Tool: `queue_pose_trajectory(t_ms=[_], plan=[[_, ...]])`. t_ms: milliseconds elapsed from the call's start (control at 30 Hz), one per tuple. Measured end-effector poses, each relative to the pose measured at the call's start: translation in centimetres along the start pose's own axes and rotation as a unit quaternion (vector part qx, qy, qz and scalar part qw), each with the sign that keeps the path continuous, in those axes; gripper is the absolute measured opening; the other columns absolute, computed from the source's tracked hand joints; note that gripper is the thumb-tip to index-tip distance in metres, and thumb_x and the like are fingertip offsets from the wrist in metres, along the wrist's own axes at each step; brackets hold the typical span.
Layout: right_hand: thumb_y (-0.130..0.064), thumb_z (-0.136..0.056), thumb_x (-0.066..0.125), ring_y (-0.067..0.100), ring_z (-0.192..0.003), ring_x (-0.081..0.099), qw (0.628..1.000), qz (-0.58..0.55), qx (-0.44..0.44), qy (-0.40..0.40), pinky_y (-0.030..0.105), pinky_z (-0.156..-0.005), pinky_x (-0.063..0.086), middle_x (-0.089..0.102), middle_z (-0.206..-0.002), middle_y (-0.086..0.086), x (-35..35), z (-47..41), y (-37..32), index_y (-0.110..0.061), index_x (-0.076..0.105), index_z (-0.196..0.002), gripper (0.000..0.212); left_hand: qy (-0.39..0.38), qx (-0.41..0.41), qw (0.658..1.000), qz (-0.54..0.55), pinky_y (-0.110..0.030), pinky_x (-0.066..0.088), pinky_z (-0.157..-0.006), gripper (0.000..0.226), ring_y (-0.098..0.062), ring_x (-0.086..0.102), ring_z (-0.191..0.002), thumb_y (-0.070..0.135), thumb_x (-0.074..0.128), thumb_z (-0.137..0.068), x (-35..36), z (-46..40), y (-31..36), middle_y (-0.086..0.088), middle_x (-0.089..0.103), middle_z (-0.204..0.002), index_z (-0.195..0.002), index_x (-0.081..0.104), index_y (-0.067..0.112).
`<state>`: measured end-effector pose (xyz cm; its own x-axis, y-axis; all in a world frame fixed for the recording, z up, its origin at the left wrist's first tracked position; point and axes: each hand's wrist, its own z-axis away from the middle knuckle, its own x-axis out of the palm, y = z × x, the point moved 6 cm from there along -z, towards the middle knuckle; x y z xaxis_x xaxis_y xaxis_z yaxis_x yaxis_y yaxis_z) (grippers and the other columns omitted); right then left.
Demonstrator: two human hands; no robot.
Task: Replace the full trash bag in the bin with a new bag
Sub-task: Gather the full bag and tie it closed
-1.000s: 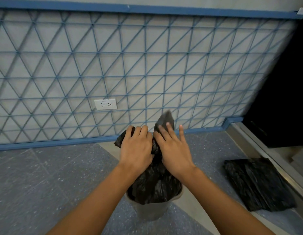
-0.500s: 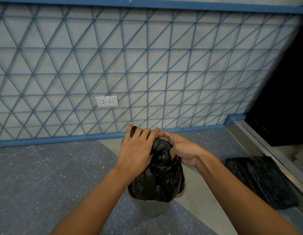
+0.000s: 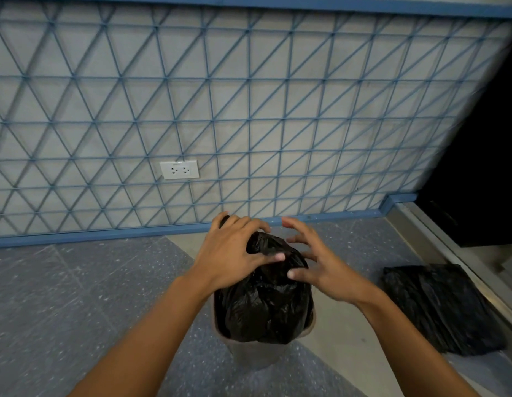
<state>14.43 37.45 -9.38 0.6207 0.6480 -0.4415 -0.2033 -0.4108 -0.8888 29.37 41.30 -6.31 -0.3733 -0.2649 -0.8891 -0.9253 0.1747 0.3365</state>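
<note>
A full black trash bag [image 3: 263, 305] bulges out of a small grey bin [image 3: 257, 355] on the floor in front of me. My left hand [image 3: 234, 250] lies over the gathered top of the bag, fingers curled on it and thumb pressing the plastic. My right hand [image 3: 320, 265] is on the bag's right side with fingers spread; its thumb touches the plastic. A flat folded black bag [image 3: 441, 308] lies on the floor to the right.
A wall with a blue triangular grid [image 3: 249, 116] stands just behind the bin, with a white socket [image 3: 179, 169] low on it. A dark doorway with a metal threshold [image 3: 478, 282] is at the right.
The loose bag end has been drawn down into a bundle. My right hand let go of the bag's top and spread open beside it; my left hand stays on top.
</note>
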Motion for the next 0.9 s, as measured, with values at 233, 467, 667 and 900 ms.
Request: queue_pose_trajectory(t_ms=[233,467,667,900], plan=[[-0.014,-0.077,0.071,0.012,-0.126,0.044,0.97,0.122,-0.055,0.204,0.037,-0.107,0.039,0.046,-0.133,-0.004,2.5,-1.3,-0.7,-0.026,0.047,-0.133,0.062,0.073,-0.05,0.996,0.006,-0.034,0.011,-0.11,0.072,-0.013,0.048,-0.106,0.074,0.015,-0.082,-0.5,-0.4,0.9,0.011,0.056,-0.094,-0.108,0.065,0.029],[-0.025,-0.086,0.057,0.011,-0.108,0.054,0.939,0.072,-0.088,0.325,0.04,-0.094,0.047,0.049,-0.115,-0.019,3.7,0.0,0.0,-0.014,0.066,-0.113,0.031,0.259,-0.416,0.727,0.481,-0.031,0.031,-0.103,0.05,-0.003,0.043,-0.113,0.063,0.04,-0.086,1.8,8.2,-3.7,0.013,0.046,-0.129,-0.126,0.047,0.034],[-0.025,-0.087,0.048,0.018,-0.109,0.048,0.909,0.227,-0.131,0.325,0.044,-0.09,0.038,0.053,-0.131,-0.006,5.1,1.0,-1.4,-0.031,0.055,-0.124,0.038,-0.012,-0.355,0.686,0.635,-0.028,0.055,-0.079,0.082,-0.017,0.07,-0.097,0.08,0.043,-0.065,5.0,5.7,-1.6,-0.006,0.074,-0.103,-0.109,0.068,0.016],[-0.033,-0.102,0.023,0.022,-0.138,0.031,0.886,0.34,-0.187,0.252,0.042,-0.106,0.027,0.043,-0.147,-0.002,6.9,2.4,-3.0,-0.025,0.063,-0.118,0.044,0.032,-0.27,0.809,0.521,-0.023,0.052,-0.068,0.029,-0.017,0.067,-0.065,0.025,0.051,-0.094,3.2,-0.3,-2.1,-0.009,0.071,-0.069,-0.074,0.066,0.01]])
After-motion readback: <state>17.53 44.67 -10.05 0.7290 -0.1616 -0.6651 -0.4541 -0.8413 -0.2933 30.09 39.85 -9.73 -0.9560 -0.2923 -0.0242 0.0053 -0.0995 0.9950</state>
